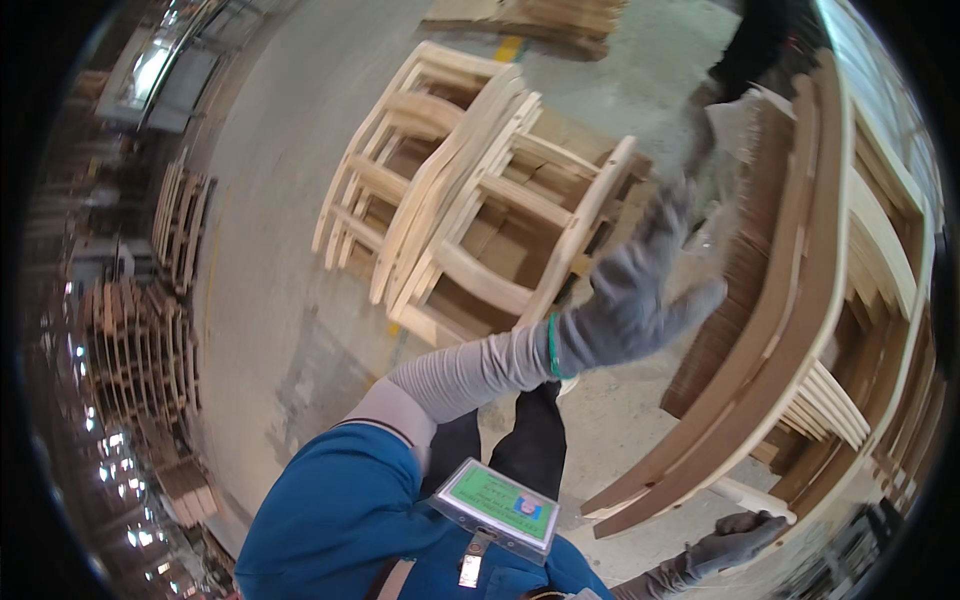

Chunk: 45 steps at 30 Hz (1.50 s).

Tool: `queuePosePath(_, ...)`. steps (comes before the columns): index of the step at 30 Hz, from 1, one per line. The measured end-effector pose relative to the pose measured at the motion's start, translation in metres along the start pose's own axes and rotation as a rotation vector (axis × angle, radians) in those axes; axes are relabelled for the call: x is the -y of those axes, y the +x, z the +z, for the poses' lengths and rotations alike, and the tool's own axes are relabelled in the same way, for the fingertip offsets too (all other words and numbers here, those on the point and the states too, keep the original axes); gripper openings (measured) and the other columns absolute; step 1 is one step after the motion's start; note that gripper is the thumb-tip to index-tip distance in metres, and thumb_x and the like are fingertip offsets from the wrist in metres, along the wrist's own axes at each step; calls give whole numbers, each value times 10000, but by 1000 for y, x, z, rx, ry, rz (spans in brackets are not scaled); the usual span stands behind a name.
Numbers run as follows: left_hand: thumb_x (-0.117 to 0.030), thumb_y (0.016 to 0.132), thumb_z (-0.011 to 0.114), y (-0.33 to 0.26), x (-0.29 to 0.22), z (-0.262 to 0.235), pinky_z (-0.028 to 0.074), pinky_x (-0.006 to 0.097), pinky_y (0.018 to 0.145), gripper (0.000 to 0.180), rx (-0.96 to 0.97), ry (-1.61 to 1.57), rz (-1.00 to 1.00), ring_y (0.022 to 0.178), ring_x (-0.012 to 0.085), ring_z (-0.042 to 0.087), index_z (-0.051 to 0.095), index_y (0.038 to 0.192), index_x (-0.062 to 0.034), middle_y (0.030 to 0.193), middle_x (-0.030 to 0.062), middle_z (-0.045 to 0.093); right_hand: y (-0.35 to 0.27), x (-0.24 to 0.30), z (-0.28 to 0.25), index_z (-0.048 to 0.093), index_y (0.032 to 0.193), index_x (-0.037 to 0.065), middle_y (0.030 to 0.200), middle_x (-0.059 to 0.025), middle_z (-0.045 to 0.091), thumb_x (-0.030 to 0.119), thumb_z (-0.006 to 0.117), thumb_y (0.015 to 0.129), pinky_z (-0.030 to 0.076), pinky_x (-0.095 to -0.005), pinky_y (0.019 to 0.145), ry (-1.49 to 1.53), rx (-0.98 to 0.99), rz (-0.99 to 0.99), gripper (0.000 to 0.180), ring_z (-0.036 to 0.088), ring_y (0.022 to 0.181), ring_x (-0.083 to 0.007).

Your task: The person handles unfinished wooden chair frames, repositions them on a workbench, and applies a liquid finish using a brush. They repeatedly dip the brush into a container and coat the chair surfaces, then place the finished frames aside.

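Note:
My left hand (630, 305), in a grey glove with a green cuff edge, is raised in the middle with its fingers spread, holding nothing. To its right stands a stack of curved wooden chair frames (745, 440), brown on their long outer rails, with pale slats between them. My right hand (735, 543), also grey-gloved, is low at the stack's near end. Its fingers curl at the end of a pale wooden rail (750, 499) of the nearest frame; their undersides are hidden.
Pale wooden frames (470, 200) stand grouped on a pallet ahead. Cardboard (530, 18) lies beyond them. A person in dark clothing (765, 45) is at the far right. Stacked wooden parts (140, 350) line the left side. Grey concrete floor (270, 200) runs between.

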<state>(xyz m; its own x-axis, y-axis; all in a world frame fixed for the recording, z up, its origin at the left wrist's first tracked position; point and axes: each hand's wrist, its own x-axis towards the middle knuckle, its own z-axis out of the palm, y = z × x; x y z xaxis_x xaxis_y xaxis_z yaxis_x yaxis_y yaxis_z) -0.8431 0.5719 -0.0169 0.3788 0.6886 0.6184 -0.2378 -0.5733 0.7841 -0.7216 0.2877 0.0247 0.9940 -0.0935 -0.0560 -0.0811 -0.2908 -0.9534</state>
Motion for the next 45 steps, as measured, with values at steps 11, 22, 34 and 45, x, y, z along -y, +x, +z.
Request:
queuePosePath(11, -349, 768, 627, -197, 128, -238, 305, 350, 1018, 836, 186, 661, -998, 1257, 346, 354, 202, 1363, 57, 1379, 263, 298, -186, -88, 166, 528, 906, -10, 493, -27, 478, 134, 426, 924, 396, -211, 558, -292, 924, 164, 177, 445, 484, -79)
queuePosePath(22, -266, 834, 562, -427, 158, -401, 410, 390, 878, 549, -752, -241, -1876, 966, 253, 498, 358, 1302, -65, 1241, 124, 464, -261, -292, 335, 560, 933, 68, 805, -175, 624, 305, 562, 845, 474, -435, 651, -937, 1630, -525, 253, 596, 734, -373)
queuePosePath(34, -207, 807, 617, -532, 218, -256, 410, 472, 890, 587, -881, -147, -2326, 1145, 288, 405, 345, 1324, -153, 1336, 89, 345, -206, -380, 625, 396, 1285, 74, 1236, -183, 489, 302, 675, 705, 391, -378, 942, -1069, 1295, -1328, 682, 474, 1135, -337)
queuePosePath(45, -154, 715, 575, -599, 259, -247, 372, 460, 983, 446, -1576, -1107, -1723, 1099, 294, 481, 501, 1151, -91, 1107, 80, 539, -208, -358, 638, 545, 967, 60, 966, -185, 611, 361, 697, 584, 451, -384, 820, -1412, 1317, -1016, 510, 576, 960, -343)
